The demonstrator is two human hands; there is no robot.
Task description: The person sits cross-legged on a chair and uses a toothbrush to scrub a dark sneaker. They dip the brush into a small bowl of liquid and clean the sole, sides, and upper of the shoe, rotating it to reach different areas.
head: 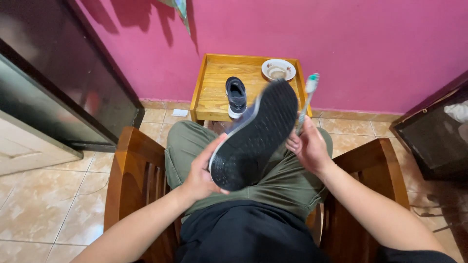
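Observation:
My left hand (202, 173) grips a dark sneaker (256, 134) by its heel end, holding it over my lap with the black dotted sole turned up and the toe pointing away. My right hand (308, 146) holds a toothbrush (307, 100) upright, its white and green head just right of the shoe's toe, and its fingers touch the sole's right edge. The matching second sneaker (236, 96) stands on the small wooden tray table (209, 92) ahead of my knees.
A white patterned saucer (278, 69) with pale residue sits at the table's back right. I sit in a wooden armchair (131, 175). A pink wall lies behind, a dark cabinet (58, 73) to the left, and dark furniture (434, 131) to the right.

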